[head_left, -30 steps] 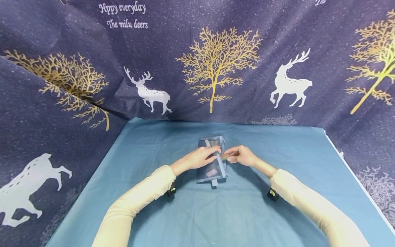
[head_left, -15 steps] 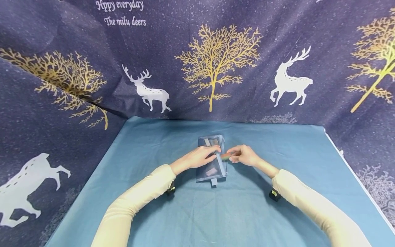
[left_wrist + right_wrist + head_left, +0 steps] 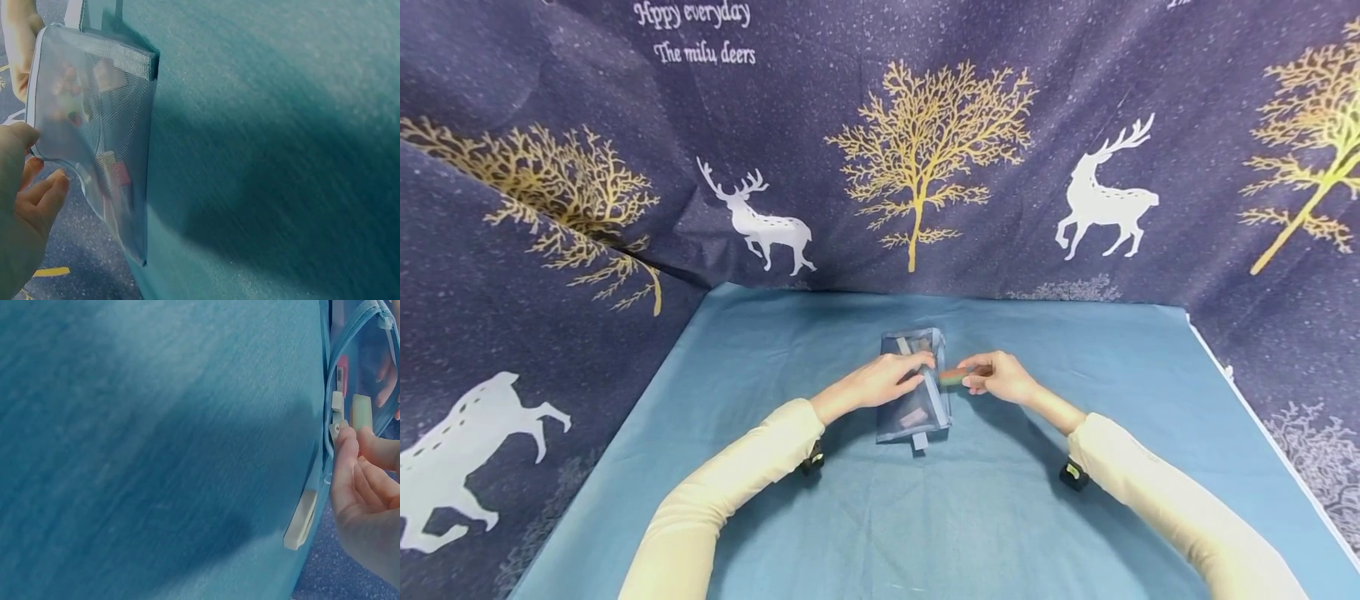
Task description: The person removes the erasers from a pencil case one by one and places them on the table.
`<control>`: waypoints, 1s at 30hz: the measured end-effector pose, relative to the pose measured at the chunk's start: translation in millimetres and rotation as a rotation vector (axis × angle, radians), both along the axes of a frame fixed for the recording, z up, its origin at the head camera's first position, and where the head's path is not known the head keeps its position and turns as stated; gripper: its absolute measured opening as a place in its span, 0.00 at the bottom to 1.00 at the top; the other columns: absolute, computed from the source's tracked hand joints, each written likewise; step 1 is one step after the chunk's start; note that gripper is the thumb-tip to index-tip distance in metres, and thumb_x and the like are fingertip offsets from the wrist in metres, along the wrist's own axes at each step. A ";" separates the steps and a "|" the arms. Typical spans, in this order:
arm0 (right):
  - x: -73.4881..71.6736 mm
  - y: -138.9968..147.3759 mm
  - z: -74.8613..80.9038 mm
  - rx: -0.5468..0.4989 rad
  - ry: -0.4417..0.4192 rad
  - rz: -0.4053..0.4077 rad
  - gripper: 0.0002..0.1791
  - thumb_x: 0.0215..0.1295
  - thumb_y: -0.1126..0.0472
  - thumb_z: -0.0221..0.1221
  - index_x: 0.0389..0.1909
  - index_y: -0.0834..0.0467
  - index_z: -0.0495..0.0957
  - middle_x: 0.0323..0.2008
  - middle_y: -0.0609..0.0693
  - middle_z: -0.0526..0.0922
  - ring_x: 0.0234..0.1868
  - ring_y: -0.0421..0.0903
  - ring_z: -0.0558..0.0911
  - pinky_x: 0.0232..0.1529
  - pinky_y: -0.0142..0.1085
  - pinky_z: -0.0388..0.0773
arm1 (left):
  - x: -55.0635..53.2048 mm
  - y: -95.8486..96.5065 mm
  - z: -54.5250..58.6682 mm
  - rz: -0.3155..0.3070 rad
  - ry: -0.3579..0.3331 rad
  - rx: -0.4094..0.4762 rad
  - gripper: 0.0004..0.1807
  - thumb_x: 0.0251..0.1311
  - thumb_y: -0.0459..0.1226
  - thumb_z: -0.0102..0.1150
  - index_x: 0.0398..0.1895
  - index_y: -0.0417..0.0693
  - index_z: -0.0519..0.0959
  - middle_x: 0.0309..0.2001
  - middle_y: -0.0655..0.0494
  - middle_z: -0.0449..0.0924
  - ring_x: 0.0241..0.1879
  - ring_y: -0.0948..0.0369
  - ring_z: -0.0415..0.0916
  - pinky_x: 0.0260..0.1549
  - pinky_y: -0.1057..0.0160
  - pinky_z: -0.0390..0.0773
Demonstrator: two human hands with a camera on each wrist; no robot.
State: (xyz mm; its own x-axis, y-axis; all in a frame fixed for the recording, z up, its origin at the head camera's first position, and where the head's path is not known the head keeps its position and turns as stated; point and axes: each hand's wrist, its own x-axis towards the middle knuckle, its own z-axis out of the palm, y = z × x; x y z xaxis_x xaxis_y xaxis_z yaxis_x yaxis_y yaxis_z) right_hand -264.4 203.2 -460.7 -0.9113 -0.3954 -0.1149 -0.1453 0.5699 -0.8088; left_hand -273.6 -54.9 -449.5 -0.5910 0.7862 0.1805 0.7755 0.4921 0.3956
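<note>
Mesh pouch lies on the blue surface, small items showing through; I have the left grip pinching its zip edge. At the opening, my right grip pinches a red-and-green block. Deer-print cloth hangs behind.

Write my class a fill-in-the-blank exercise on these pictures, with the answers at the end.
The small item is pinched by the hand on the person's ____ side.
The fastener along the edge of the mesh pouch is a ____.
The left hand lies over the pouch, which rests on a cloth coloured ____.
On the backdrop, the golden print behind the pouch is a ____.

Missing words: right; zip; blue; tree.
</note>
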 end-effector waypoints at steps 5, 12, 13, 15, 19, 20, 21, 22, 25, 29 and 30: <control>2.5 4.2 0.8 0.013 0.013 0.006 0.20 0.59 0.60 0.59 0.52 0.61 0.75 0.34 0.60 0.84 0.32 0.49 0.84 0.35 0.38 0.80 | -0.2 -1.0 -0.6 -0.004 0.010 0.012 0.17 0.67 0.39 0.44 0.57 0.49 0.69 0.55 0.56 0.74 0.16 0.70 0.61 0.19 0.73 0.64; 3.4 6.7 1.0 0.012 0.025 0.009 0.19 0.60 0.61 0.58 0.52 0.60 0.75 0.48 0.66 0.78 0.33 0.49 0.84 0.35 0.38 0.80 | 0.3 -1.5 -1.9 -0.009 0.000 0.029 0.17 0.66 0.38 0.44 0.57 0.49 0.68 0.35 0.57 0.78 0.14 0.70 0.58 0.16 0.73 0.63; 3.4 6.9 1.0 0.017 0.027 0.008 0.19 0.60 0.61 0.58 0.52 0.60 0.75 0.49 0.67 0.78 0.33 0.48 0.84 0.35 0.38 0.80 | 0.4 -1.6 -2.0 -0.008 -0.005 0.032 0.17 0.66 0.38 0.44 0.58 0.49 0.68 0.33 0.58 0.77 0.13 0.69 0.57 0.16 0.73 0.62; 3.6 7.4 0.8 0.022 0.035 0.007 0.19 0.60 0.60 0.58 0.52 0.60 0.76 0.52 0.66 0.76 0.32 0.47 0.84 0.35 0.38 0.80 | 0.8 -1.7 -2.5 -0.005 -0.013 0.031 0.17 0.66 0.38 0.44 0.58 0.50 0.67 0.30 0.59 0.75 0.12 0.69 0.57 0.15 0.73 0.62; 4.8 8.2 1.5 0.046 0.053 0.005 0.18 0.59 0.60 0.59 0.51 0.58 0.76 0.40 0.61 0.83 0.32 0.47 0.83 0.34 0.39 0.79 | 1.6 -2.2 -3.5 0.003 -0.019 0.028 0.18 0.66 0.38 0.44 0.59 0.51 0.67 0.31 0.59 0.76 0.13 0.69 0.57 0.16 0.73 0.62; 5.2 8.8 1.7 0.050 0.059 0.007 0.18 0.59 0.60 0.59 0.51 0.58 0.77 0.39 0.59 0.83 0.32 0.47 0.83 0.34 0.39 0.79 | 1.7 -2.3 -3.7 0.005 -0.017 0.027 0.18 0.66 0.38 0.44 0.59 0.51 0.67 0.32 0.58 0.77 0.13 0.69 0.57 0.16 0.73 0.63; 5.6 9.6 1.8 0.055 0.065 0.009 0.18 0.59 0.59 0.59 0.50 0.58 0.77 0.36 0.58 0.84 0.32 0.47 0.83 0.33 0.39 0.79 | 2.0 -2.6 -4.0 0.005 -0.018 0.028 0.18 0.66 0.38 0.45 0.59 0.51 0.66 0.33 0.58 0.77 0.13 0.69 0.57 0.16 0.72 0.63; 5.9 10.3 1.7 0.058 0.068 0.011 0.17 0.59 0.59 0.59 0.50 0.58 0.77 0.33 0.57 0.85 0.31 0.48 0.83 0.33 0.39 0.79 | 2.3 -2.9 -4.2 0.008 -0.017 0.025 0.18 0.66 0.38 0.45 0.59 0.51 0.66 0.36 0.57 0.78 0.13 0.69 0.57 0.17 0.72 0.63; 6.8 12.3 0.9 0.063 0.070 0.017 0.17 0.59 0.58 0.59 0.49 0.58 0.77 0.30 0.55 0.85 0.31 0.48 0.83 0.32 0.39 0.78 | 2.9 -3.8 -4.9 0.011 -0.018 0.022 0.18 0.66 0.38 0.45 0.59 0.52 0.66 0.36 0.57 0.79 0.13 0.70 0.57 0.17 0.72 0.63; 7.1 13.3 0.1 0.061 0.070 0.014 0.16 0.59 0.59 0.59 0.48 0.58 0.78 0.29 0.56 0.85 0.31 0.48 0.83 0.32 0.39 0.78 | 2.7 -3.6 -5.0 0.010 -0.015 0.024 0.18 0.66 0.38 0.44 0.59 0.52 0.66 0.25 0.60 0.73 0.13 0.70 0.57 0.16 0.73 0.62; 7.0 13.2 0.2 0.061 0.071 0.013 0.16 0.59 0.59 0.59 0.48 0.58 0.78 0.29 0.56 0.85 0.31 0.48 0.83 0.32 0.39 0.78 | 2.6 -3.4 -4.9 0.010 -0.012 0.025 0.18 0.66 0.38 0.44 0.59 0.52 0.66 0.23 0.60 0.71 0.13 0.70 0.57 0.16 0.73 0.62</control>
